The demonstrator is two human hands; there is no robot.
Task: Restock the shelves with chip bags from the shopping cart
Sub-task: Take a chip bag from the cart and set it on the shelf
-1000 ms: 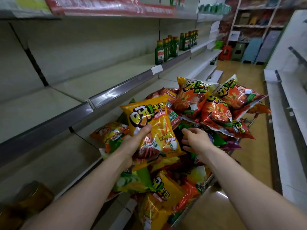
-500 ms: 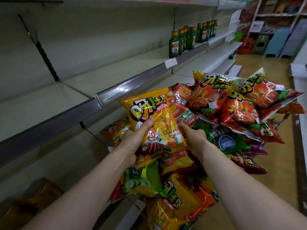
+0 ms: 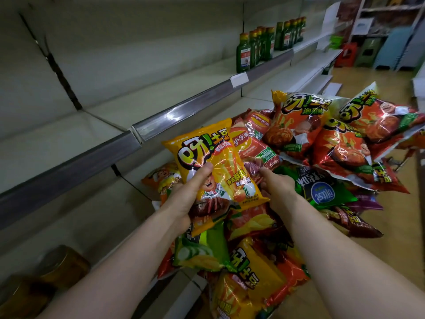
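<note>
Bag (image 3: 218, 171) in left hand (image 3: 186, 199) (right hand (image 3: 277, 186) beside)

Pale grey metal shelves (image 3: 161, 102) run along our left. On the higher one we note a row of dark green glass bottles with white labels (image 3: 244, 54), upright behind the front rail. On the one below sit two blurred amber jars (image 3: 63, 265).

Right hand (image 3: 277, 188) reached forward across the pile, now touching red chip bag (image 3: 253, 146), beside yellow chip bag (image 3: 220, 166)
</note>
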